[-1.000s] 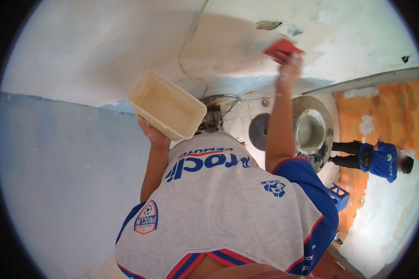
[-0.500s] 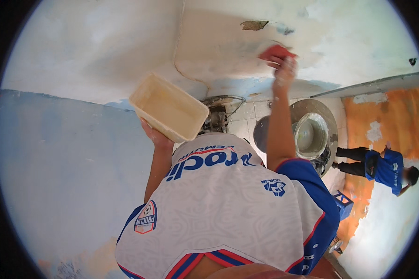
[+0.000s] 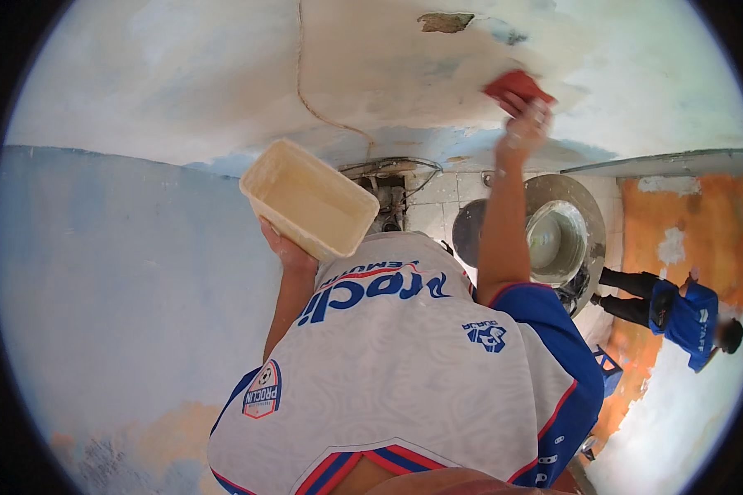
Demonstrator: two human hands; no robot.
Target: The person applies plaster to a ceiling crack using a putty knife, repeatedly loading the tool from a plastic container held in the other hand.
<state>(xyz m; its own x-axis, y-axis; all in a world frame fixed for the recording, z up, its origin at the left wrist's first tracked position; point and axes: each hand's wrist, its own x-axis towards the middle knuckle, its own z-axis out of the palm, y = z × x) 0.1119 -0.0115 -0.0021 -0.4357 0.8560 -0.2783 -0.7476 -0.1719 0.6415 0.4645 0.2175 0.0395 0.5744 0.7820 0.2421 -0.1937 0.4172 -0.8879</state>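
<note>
A white jersey (image 3: pixel 388 388) with a faint tonal pattern is showing blue, red-trimmed sleeves (image 3: pixel 576 355), a red-and-blue striped collar (image 3: pixel 400 456), dark blue chest lettering (image 3: pixel 380 290), a blue emblem (image 3: pixel 488 338) and a shield-shaped badge (image 3: pixel 262 389).

A pale, square-tiled floor (image 3: pixel 428 195) carries a dark, flat, round disc (image 3: pixel 468 233) and, just beside it, a wide, grey-brown, round tray (image 3: pixel 596 235) ringing a pale, round bucket (image 3: pixel 558 241); dark clutter (image 3: pixel 394 206), indistinct in kind, lies near the wall (image 3: pixel 248 124).
</note>
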